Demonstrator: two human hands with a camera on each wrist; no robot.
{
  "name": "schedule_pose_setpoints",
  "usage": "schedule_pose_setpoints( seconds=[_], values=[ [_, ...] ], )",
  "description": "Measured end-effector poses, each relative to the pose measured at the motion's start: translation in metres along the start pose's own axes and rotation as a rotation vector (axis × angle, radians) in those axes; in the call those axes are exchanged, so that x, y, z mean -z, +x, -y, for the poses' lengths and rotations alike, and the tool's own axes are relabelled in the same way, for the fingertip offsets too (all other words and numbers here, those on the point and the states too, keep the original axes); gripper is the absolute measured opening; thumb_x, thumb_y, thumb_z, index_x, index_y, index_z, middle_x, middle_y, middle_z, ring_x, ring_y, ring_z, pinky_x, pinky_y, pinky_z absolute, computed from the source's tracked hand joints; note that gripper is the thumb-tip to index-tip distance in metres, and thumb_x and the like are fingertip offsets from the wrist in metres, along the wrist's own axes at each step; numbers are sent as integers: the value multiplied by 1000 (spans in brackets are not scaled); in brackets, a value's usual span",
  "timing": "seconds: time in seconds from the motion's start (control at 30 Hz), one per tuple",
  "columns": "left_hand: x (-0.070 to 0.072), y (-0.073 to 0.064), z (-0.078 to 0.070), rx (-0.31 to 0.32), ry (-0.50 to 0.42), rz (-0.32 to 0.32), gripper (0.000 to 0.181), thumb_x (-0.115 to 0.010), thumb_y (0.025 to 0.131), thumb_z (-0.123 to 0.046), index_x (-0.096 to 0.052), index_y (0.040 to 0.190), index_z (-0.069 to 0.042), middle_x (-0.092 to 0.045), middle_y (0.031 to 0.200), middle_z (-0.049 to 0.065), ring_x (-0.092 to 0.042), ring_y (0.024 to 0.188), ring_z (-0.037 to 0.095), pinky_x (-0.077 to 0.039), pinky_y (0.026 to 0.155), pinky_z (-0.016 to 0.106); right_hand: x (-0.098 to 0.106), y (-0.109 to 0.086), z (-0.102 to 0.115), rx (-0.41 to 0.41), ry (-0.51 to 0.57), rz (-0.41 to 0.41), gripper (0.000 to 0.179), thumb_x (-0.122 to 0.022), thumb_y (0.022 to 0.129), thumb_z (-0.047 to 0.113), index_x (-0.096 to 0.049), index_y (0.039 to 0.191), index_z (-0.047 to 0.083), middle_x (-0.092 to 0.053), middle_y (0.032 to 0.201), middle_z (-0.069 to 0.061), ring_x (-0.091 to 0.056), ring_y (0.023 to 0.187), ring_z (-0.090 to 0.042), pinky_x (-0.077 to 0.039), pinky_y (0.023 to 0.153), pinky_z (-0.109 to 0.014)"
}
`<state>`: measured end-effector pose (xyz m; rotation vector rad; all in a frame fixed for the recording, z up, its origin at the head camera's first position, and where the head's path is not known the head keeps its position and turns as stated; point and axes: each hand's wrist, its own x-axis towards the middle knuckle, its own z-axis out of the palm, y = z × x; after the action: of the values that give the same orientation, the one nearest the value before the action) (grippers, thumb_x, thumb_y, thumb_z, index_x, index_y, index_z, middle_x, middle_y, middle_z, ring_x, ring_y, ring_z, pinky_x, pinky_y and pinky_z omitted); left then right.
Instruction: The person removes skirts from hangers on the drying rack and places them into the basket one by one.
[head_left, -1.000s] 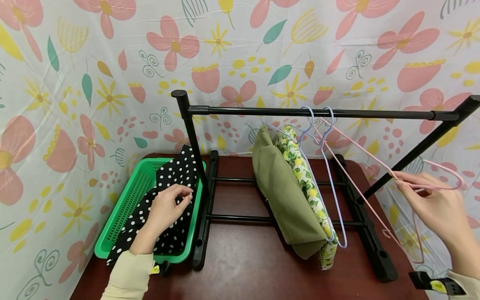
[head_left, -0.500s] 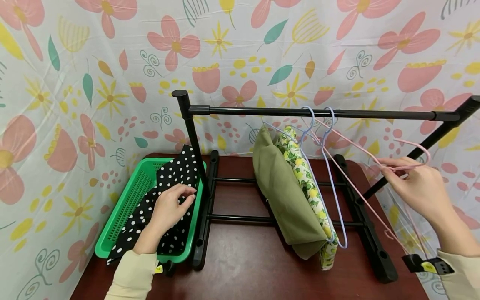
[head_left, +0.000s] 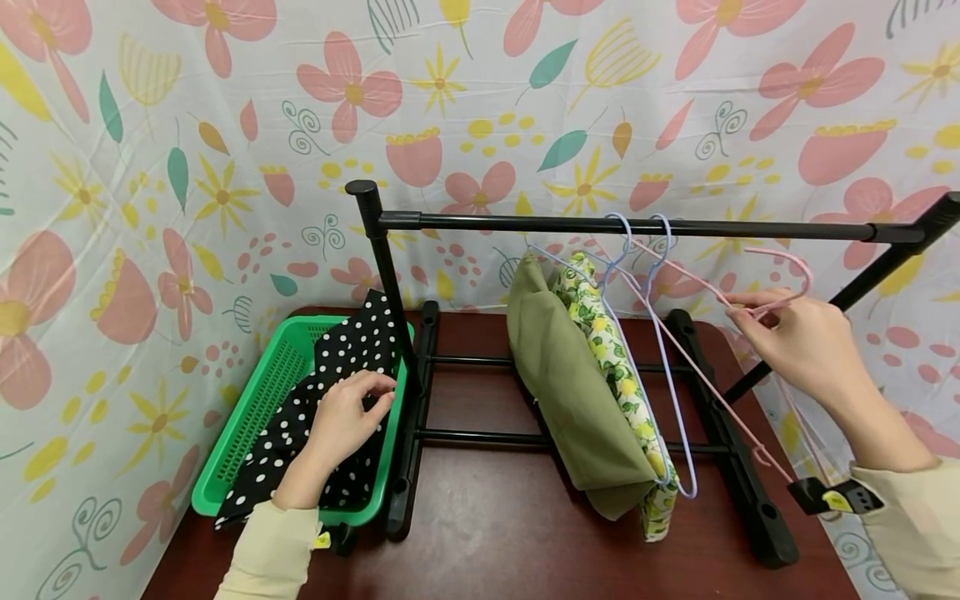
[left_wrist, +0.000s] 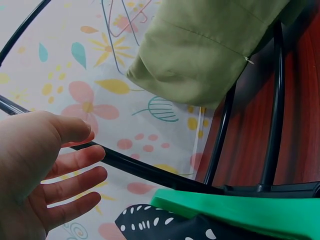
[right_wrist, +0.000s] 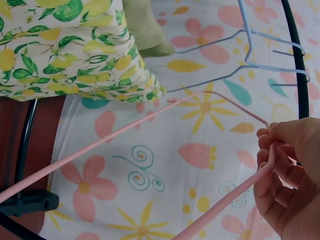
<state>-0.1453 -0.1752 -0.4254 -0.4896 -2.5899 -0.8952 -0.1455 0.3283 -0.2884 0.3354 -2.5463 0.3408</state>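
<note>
My right hand (head_left: 813, 346) pinches a pink hanger (right_wrist: 95, 144) just below its hook, which curves up above the fingers. The hanger's frame slants beside the rack, near two light blue hangers (head_left: 672, 392) hooked on the black rail (head_left: 525, 222). From those hang an olive green cloth (head_left: 570, 383) and a lemon-print cloth (head_left: 617, 367), which looks padded in the right wrist view. My left hand (head_left: 348, 421) is held over a black polka-dot cloth (head_left: 356, 337) lying in a green basket (head_left: 247, 454). Its fingers are loosely bent, and they hold nothing.
The black rack's left upright (head_left: 390, 292) stands right beside the basket, and its right upright (head_left: 855, 287) slants behind my right hand. Low crossbars (head_left: 480, 436) join its feet on the dark red tabletop (head_left: 480, 508). A floral curtain (head_left: 247, 125) encloses the back and sides.
My right hand has moved left and up toward the rail, carrying the pink hanger with it. My left hand and the hung cloths have stayed almost in place.
</note>
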Motion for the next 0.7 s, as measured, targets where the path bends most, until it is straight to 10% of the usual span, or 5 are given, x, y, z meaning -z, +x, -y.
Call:
schedule_pose_setpoints(
  seconds=[0.7],
  values=[
    [-8, 3, 1, -2, -6, -6, 8, -68, 82, -14, -69, 88, -18, -63, 82, -9, -59, 72, 5, -48, 62, 27, -12, 37, 10, -61, -34, 68, 25, -59, 88, 23, -73, 91, 3, -34, 34, 6, -25, 32, -12, -20, 34, -29]
  ],
)
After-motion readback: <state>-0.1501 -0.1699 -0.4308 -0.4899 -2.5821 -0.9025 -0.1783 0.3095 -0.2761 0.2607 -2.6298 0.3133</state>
